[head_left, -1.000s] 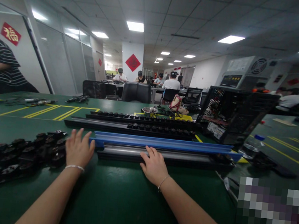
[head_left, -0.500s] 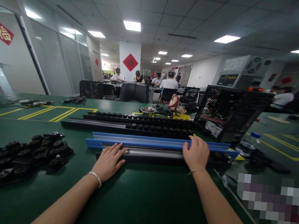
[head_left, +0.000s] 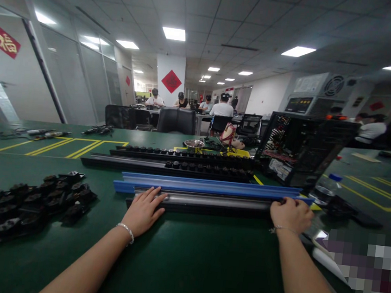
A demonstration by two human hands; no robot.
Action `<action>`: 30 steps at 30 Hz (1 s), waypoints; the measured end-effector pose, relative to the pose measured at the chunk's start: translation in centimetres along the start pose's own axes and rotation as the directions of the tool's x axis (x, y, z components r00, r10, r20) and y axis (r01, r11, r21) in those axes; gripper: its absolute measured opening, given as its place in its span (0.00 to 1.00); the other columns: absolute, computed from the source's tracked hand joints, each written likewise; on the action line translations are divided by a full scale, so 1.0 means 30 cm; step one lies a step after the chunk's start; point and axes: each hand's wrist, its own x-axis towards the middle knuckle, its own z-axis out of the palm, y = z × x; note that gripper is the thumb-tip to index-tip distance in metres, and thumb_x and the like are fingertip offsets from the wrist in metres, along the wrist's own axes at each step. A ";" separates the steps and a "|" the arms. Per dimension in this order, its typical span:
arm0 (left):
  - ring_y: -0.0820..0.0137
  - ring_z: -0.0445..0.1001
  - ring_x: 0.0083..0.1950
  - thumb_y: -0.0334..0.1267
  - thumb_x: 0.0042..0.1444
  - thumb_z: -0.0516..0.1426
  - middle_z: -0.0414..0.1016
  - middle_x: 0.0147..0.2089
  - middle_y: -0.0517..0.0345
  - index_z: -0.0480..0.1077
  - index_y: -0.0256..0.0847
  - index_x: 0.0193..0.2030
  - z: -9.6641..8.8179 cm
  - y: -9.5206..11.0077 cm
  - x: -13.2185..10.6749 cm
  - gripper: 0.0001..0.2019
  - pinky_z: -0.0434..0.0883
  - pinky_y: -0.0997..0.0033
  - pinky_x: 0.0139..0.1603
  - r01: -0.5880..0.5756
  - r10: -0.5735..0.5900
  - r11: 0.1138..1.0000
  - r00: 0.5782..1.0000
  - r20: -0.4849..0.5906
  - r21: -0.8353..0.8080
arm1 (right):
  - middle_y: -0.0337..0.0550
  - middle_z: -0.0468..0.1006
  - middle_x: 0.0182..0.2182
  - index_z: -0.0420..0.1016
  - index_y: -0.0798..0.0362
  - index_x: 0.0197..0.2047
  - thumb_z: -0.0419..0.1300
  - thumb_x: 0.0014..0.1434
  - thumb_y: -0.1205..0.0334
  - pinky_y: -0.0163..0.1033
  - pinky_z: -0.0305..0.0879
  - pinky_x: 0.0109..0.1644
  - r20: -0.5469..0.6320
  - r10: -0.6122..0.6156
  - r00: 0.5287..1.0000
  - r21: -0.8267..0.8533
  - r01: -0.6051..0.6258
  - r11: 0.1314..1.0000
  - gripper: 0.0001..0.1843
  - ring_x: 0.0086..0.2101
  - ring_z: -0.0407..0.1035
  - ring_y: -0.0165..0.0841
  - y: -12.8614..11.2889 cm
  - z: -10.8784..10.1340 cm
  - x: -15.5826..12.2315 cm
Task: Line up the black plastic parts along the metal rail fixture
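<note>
A long black rail with a silver groove (head_left: 210,203) lies across the green table in front of me. My left hand (head_left: 143,211) rests on its left end with fingers stretched flat. My right hand (head_left: 291,215) is at its right end, fingers curled over the rail's top edge. Just behind it lies a blue rail (head_left: 208,186). Further back lie two more black rails (head_left: 179,166) with rows of black parts set in them. A heap of loose black plastic parts (head_left: 32,201) sits to my left.
An open black computer case (head_left: 303,148) stands at the right rear, with a plastic bottle (head_left: 323,190) beside it. A small metal bowl (head_left: 194,144) sits behind the rails. Tools (head_left: 45,133) lie at the far left. People sit at desks in the background.
My left hand moved right from the parts heap onto the rail's left end. My right hand slid from the rail's middle to its right end and curled over it.
</note>
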 end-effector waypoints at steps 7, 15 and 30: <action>0.61 0.50 0.66 0.49 0.58 0.46 0.53 0.66 0.57 0.56 0.55 0.61 0.001 0.000 0.000 0.23 0.56 0.53 0.60 0.004 -0.004 1.000 1.000 0.004 0.011 | 0.54 0.67 0.45 0.75 0.54 0.42 0.52 0.50 0.57 0.48 0.58 0.42 0.009 -0.029 1.000 -0.046 0.030 0.998 0.18 0.46 0.58 0.48 -0.020 -0.018 -0.013; 0.60 0.50 0.66 0.49 0.58 0.46 0.53 0.66 0.57 0.57 0.54 0.61 -0.003 0.005 0.000 0.23 0.57 0.53 0.59 0.005 -0.005 1.000 1.000 0.011 0.016 | 0.55 0.71 0.40 0.73 0.57 0.43 0.50 0.52 0.56 0.46 0.59 0.40 0.085 -0.087 0.993 -0.106 0.095 0.990 0.20 0.43 0.64 0.46 -0.045 -0.019 -0.022; 0.61 0.50 0.66 0.47 0.58 0.47 0.53 0.66 0.57 0.57 0.53 0.60 -0.003 0.007 0.000 0.22 0.58 0.53 0.58 -0.003 0.003 0.999 1.000 0.001 0.038 | 0.52 0.71 0.38 0.72 0.56 0.40 0.52 0.50 0.57 0.44 0.61 0.40 0.125 -0.148 0.981 -0.070 0.157 0.985 0.17 0.39 0.67 0.42 -0.073 -0.013 -0.039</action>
